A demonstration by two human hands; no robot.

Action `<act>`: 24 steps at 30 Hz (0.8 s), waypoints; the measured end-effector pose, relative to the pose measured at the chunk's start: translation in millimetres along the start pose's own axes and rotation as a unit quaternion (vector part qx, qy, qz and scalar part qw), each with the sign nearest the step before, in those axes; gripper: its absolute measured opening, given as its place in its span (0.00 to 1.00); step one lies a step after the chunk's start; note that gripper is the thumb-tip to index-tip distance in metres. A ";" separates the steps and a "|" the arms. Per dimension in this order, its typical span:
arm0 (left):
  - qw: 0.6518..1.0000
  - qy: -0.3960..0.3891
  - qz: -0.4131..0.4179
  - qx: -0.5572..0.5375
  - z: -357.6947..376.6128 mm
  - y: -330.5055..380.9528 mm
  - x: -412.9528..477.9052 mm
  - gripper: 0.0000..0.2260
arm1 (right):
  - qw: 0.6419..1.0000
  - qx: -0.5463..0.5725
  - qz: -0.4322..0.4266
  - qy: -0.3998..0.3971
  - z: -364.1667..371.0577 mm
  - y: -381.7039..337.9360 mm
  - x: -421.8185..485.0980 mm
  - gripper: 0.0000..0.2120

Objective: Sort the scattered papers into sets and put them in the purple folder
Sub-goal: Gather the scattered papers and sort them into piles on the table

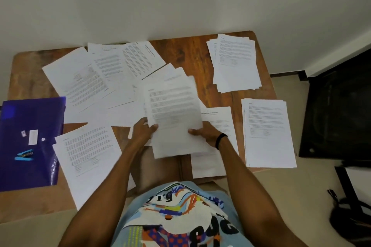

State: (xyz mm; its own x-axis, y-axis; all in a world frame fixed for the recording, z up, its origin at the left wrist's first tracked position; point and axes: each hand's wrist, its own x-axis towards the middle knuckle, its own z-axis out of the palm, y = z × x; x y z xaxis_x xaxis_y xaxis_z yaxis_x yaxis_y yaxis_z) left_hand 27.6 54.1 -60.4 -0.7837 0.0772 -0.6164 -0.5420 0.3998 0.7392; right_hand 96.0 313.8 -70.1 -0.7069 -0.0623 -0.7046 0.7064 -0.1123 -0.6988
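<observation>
Wooden table [192, 54] carries scattered papers [96, 74]. Both forearms reach forward; left hand [143, 130] and right hand [204, 132] pinch one sheaf [173, 114] by its side edges, right of purple folder [30, 142].

Dim, soft, wide-angle edge warping

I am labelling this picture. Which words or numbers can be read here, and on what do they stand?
"Sample Financial Statement", barely legible: heading of the sheet beside the held stack.
All other print on the papers: too small.
Stickers on the folder: blurred.
Letters on the shirt: unreadable.
</observation>
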 end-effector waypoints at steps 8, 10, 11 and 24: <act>0.978 -0.135 0.039 0.152 108.0 -6.7 -25.9 0.15 | 0.968 -0.053 -0.019 0.246 -80.0 56.6 -47.3 0.20; 0.973 -0.149 0.017 0.176 125.4 -8.6 -31.0 0.16 | 0.953 -0.107 -0.006 0.283 -86.4 63.0 -50.9 0.22; 0.969 -0.159 0.010 0.190 131.9 -9.7 -32.4 0.16 | 0.946 -0.133 0.001 0.296 -87.8 64.7 -51.9 0.23; 0.966 -0.055 -0.005 0.252 120.7 -11.5 -30.2 0.23 | 0.785 -0.439 0.101 0.426 -48.3 59.6 -39.1 0.33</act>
State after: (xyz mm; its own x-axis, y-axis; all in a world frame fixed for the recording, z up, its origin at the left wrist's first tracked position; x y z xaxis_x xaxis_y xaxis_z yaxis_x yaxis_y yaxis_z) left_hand 94.1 157.4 -83.1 -0.7272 0.1559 -0.6685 -0.3115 0.7929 0.5238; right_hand 167.5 357.5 -90.1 -0.5608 0.7373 -0.3767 0.8181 0.5636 -0.1148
